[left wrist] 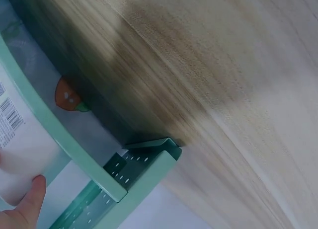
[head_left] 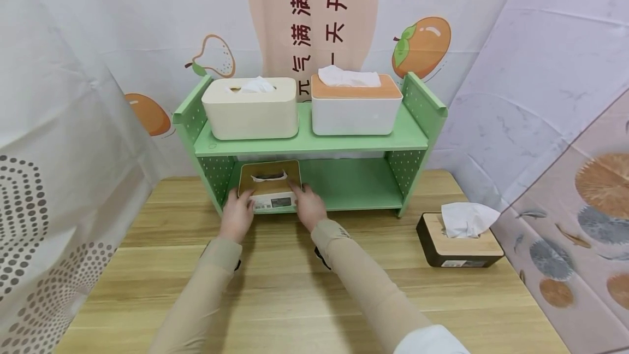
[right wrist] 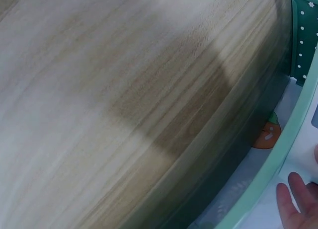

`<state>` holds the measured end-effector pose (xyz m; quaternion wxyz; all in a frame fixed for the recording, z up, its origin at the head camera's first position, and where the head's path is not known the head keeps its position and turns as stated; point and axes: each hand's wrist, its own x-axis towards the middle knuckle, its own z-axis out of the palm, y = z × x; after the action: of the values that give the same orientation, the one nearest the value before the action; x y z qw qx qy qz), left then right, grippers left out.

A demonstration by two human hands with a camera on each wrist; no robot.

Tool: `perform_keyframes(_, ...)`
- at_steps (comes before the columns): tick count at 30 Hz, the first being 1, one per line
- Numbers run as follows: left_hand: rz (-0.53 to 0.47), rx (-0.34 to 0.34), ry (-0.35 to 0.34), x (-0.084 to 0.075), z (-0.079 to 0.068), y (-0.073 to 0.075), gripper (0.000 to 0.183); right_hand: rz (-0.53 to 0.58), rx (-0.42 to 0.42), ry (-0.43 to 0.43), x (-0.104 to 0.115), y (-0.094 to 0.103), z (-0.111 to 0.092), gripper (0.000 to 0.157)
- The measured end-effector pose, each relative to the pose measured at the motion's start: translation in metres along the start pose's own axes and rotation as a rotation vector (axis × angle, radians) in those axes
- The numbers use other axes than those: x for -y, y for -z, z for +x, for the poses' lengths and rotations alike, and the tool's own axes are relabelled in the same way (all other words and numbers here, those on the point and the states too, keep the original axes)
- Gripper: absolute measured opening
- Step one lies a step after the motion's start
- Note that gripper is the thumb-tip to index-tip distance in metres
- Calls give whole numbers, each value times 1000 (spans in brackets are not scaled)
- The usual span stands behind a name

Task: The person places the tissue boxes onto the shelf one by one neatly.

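Observation:
A white tissue box with a wood-brown lid (head_left: 271, 189) sits at the left end of the lower shelf level, a bit of tissue showing in its slot. My left hand (head_left: 237, 213) grips its left side, and my right hand (head_left: 310, 206) holds its right side near the front corner. In the left wrist view, a fingertip of the left hand (left wrist: 25, 211) touches the white wall of the box, which bears a barcode label (left wrist: 11, 114). Only some fingers of the right hand (right wrist: 298, 204) show in the right wrist view, against the white box.
The green two-level shelf (head_left: 354, 179) stands at the back of the wooden table (head_left: 290, 294). On its upper level are a cream tissue box (head_left: 250, 116) and a white tissue box with an orange-brown lid (head_left: 356, 113). A black tissue box with a wooden lid (head_left: 459, 246) stands at the right.

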<state>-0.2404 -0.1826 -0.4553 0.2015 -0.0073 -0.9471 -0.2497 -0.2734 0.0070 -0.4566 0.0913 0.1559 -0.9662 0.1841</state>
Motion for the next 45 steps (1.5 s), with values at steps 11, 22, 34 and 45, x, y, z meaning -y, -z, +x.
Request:
perform_keyframes(11,-6,3,22,-4,7,-3,30,-17,-4,1,3,3,6,52)
perform_keyframes(22,-10,-3,10,-5,10,-4,29,5,-25,13,0,3,6,54)
perform_keyframes(34,10,-8,31,0,16,-6,30,-119,-54,32,3,4,5,58)
perform_keyframes(45,23,16,61,-5,15,-6,32,-128,-42,37,4,4,4,56)
